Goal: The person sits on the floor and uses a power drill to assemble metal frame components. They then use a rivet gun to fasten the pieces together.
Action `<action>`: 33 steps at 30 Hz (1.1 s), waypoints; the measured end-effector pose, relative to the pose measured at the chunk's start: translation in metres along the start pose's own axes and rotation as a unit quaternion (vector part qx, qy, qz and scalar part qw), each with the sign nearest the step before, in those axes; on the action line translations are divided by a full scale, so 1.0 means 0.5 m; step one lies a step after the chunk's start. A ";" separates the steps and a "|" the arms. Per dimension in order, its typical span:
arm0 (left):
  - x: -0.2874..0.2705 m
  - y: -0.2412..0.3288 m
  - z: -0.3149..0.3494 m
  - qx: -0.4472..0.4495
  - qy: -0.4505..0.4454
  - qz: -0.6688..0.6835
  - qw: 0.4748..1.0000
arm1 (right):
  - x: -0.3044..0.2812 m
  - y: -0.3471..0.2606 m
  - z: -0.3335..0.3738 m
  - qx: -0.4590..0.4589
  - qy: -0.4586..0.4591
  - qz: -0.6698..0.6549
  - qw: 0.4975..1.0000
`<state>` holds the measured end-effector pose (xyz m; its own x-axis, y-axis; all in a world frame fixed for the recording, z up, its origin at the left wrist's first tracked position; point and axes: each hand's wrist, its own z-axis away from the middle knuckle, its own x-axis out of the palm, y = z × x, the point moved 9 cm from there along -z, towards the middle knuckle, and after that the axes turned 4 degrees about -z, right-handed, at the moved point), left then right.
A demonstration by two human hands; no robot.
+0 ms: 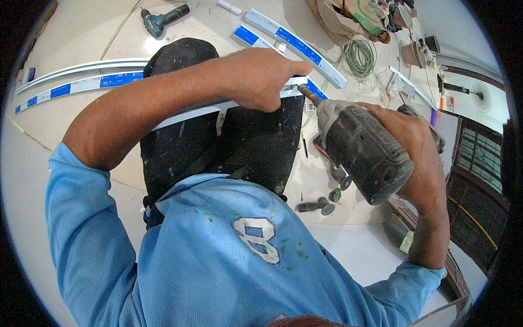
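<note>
My left hand (267,79) is closed around the end of a white metal profile (195,113), which lies across my thighs. Its thumb presses along the profile's top near the end. Wrapped around the handle of a black and grey power drill (365,147) is my right hand (407,128), though the drill body hides part of the grip. The drill points left, and its bit (310,95) meets the profile's end just beyond my left fingers. Whether the tip has gone into the metal, I cannot tell.
Blue-and-white filmed profiles (291,44) lie ahead on the floor, with longer strips (81,85) at the left. A teal cordless drill (158,23) rests at the far left. Right of my legs are a coiled hose (359,59) and a small angle grinder (317,206).
</note>
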<state>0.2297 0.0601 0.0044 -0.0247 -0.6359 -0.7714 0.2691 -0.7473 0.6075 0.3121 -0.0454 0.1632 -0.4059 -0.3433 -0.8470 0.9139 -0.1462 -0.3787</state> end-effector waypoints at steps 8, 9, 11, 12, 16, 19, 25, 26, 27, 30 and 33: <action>0.001 0.006 -0.005 0.009 -0.002 0.016 1.000 | -0.001 0.009 0.004 0.031 -0.021 -0.006 0.999; 0.002 0.005 -0.003 0.003 -0.004 0.010 1.000 | -0.003 0.011 0.003 0.033 -0.016 -0.016 0.999; -0.003 0.006 -0.004 -0.002 -0.003 -0.001 1.000 | -0.007 0.012 0.005 0.040 -0.016 -0.018 0.999; -0.001 0.010 -0.006 0.013 0.001 -0.018 1.000 | -0.008 0.011 0.007 0.042 -0.022 -0.013 0.999; 0.003 0.013 -0.004 0.026 0.005 -0.052 0.998 | -0.005 0.003 0.002 0.008 -0.024 -0.002 1.000; 0.000 0.007 -0.003 0.014 0.008 -0.024 1.000 | -0.008 0.004 -0.003 -0.010 -0.017 -0.008 1.000; 0.003 0.000 -0.001 -0.008 0.002 -0.011 1.000 | -0.005 0.020 -0.014 0.030 -0.040 0.000 0.999; 0.001 0.001 -0.002 -0.012 -0.001 -0.008 1.000 | -0.006 0.019 -0.012 0.034 -0.042 -0.006 0.998; 0.001 0.002 -0.003 -0.007 0.006 -0.013 1.000 | -0.005 0.019 -0.010 0.039 -0.045 -0.012 0.998; 0.000 0.006 -0.002 0.004 0.018 -0.026 0.999 | -0.009 0.025 -0.005 0.031 -0.047 -0.041 0.998; 0.000 0.016 -0.003 0.002 0.005 -0.028 1.000 | -0.004 0.045 0.004 0.060 -0.054 -0.070 0.994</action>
<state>0.2335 0.0545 0.0089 -0.0290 -0.5915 -0.8057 0.2639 -0.7820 0.5646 0.3336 -0.0499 0.1572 -0.5325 -0.4083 -0.7414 0.8450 -0.3070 -0.4379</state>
